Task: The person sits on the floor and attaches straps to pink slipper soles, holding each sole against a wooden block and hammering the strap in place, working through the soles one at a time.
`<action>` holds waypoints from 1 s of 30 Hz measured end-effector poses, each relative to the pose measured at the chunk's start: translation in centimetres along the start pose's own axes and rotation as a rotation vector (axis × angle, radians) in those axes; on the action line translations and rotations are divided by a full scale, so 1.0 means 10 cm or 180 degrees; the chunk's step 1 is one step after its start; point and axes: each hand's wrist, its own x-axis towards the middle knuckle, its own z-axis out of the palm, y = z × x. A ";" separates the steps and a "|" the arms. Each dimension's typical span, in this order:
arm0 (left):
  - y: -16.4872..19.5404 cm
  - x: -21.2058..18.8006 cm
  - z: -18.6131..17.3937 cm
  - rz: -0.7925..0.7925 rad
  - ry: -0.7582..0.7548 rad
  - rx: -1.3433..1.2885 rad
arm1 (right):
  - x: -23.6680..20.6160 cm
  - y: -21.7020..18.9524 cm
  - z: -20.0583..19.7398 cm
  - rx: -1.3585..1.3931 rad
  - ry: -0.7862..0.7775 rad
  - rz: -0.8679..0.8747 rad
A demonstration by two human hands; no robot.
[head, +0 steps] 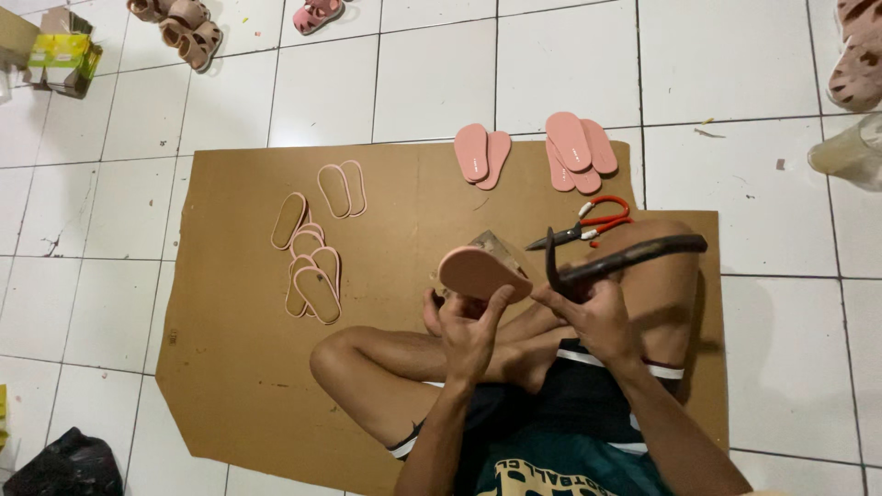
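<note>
A: Now, reading from the left across the cardboard sheet (230,367) on the tiled floor (432,83), what lies there?

B: Left of the sheet's middle lies a cluster of tan insoles with pink edging (310,266), with one more pair (342,189) just above it. The person sits cross-legged on the sheet's lower middle.

A: And the hands?

B: Above the crossed legs, the left hand (469,335) has its grip clenched on a pink sole (478,274), thumb along its near edge and the sole tilted. Just right of that sole, the right hand (597,317) has its grip wrapped round a dark hammer (625,259), whose handle points right over the knee.

A: What lies further right?

B: At the sheet's top edge lie pink soles (482,154) and a stacked group (579,152). Below these, just above the hammer, are red-handled pliers (588,225).
</note>
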 end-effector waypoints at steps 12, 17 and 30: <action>-1.13 1.95 -0.39 -0.0811 -0.0775 0.1998 | -0.08 0.91 -0.34 0.0233 0.0242 0.0838; -1.60 1.34 -0.78 0.0063 0.0045 0.1642 | -0.05 1.10 -0.32 0.0268 0.0083 0.0735; -1.59 1.41 -1.30 -0.0630 0.0594 0.2052 | 0.36 1.41 -0.09 -0.0543 -0.0170 0.0760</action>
